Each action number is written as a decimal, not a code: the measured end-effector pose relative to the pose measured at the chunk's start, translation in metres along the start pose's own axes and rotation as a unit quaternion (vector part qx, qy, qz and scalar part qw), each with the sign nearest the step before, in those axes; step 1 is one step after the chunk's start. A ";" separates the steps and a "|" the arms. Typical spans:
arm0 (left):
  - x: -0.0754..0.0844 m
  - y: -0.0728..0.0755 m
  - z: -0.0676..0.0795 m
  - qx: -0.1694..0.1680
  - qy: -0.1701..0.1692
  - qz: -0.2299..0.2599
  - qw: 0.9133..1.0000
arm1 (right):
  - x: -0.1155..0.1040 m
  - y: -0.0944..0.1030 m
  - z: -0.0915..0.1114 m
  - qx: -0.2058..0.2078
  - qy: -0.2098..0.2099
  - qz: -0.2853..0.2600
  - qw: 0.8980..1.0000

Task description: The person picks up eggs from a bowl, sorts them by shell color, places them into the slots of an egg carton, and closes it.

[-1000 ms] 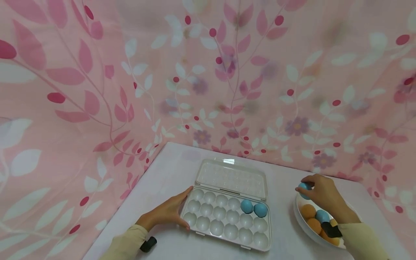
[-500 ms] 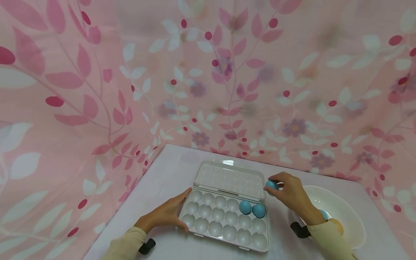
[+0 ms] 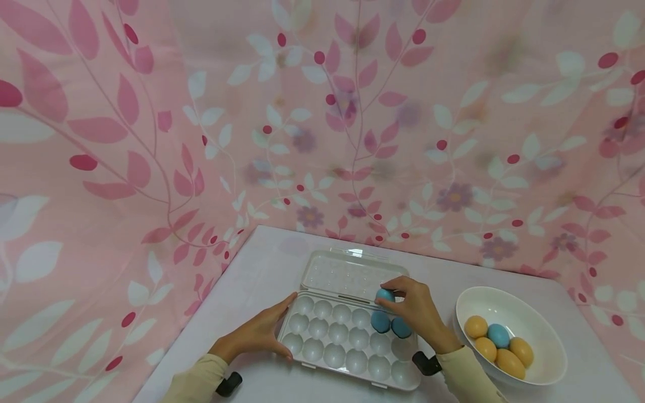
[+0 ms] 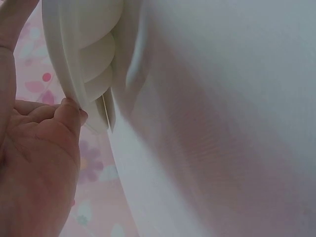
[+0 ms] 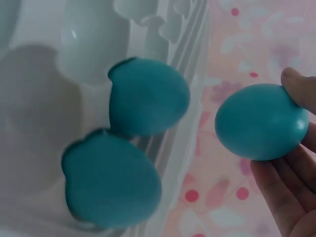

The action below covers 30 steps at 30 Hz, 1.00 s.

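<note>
My right hand point(image 3: 422, 310) pinches a blue egg point(image 5: 259, 122) between thumb and fingertips, over the back edge of the open egg box point(image 3: 347, 374). Two more blue eggs sit side by side in the back row's right-hand cups: one egg point(image 3: 380, 321) lies just below the held one, the other egg point(image 3: 401, 327) partly behind the hand. With thumb at the front and fingers at the back corner, my left hand point(image 3: 259, 331) holds the box's left end. In the left wrist view, its fingertips point(image 4: 71, 111) meet the box's rim.
A white bowl point(image 3: 544, 347) stands at the right, with several orange-yellow eggs point(image 3: 510, 364) and one blue egg point(image 3: 499, 336) inside. The box's clear lid point(image 3: 342, 274) lies folded back behind it. Floral pink cloth point(image 3: 322, 123) hangs behind the white table point(image 3: 272, 257).
My right hand has carried the blue egg left from the bowl to the back of the egg box. The bowl's contents are uncovered now. The left hand stays on the box.
</note>
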<state>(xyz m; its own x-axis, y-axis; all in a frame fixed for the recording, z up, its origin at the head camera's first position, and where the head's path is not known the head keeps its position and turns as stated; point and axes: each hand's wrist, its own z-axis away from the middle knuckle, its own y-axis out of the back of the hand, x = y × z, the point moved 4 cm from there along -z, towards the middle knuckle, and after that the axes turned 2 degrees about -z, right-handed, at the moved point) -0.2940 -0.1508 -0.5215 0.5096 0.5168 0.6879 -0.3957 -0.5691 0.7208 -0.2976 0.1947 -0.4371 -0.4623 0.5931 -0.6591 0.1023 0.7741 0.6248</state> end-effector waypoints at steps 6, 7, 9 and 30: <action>0.001 0.000 0.001 0.002 0.000 -0.012 1.000 | 0.001 -0.016 0.004 -0.006 -0.003 -0.039 0.999; 0.001 0.000 0.002 0.002 -0.001 -0.013 1.000 | 0.001 -0.019 0.004 -0.008 -0.005 -0.043 0.999; 0.002 0.001 0.002 0.001 -0.001 -0.015 1.000 | 0.001 -0.023 0.005 -0.011 -0.011 -0.052 0.999; 0.003 0.001 0.000 -0.002 0.006 -0.020 1.000 | -0.002 -0.047 0.007 -0.059 0.005 -0.022 0.998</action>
<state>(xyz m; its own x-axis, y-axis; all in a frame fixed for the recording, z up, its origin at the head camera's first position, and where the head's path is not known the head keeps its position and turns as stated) -0.2927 -0.1494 -0.5190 0.5150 0.5469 0.6600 -0.3793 -0.5451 0.7477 -0.2951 0.1588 -0.4680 -0.4725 0.5573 -0.6827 -0.0225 0.7668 0.6415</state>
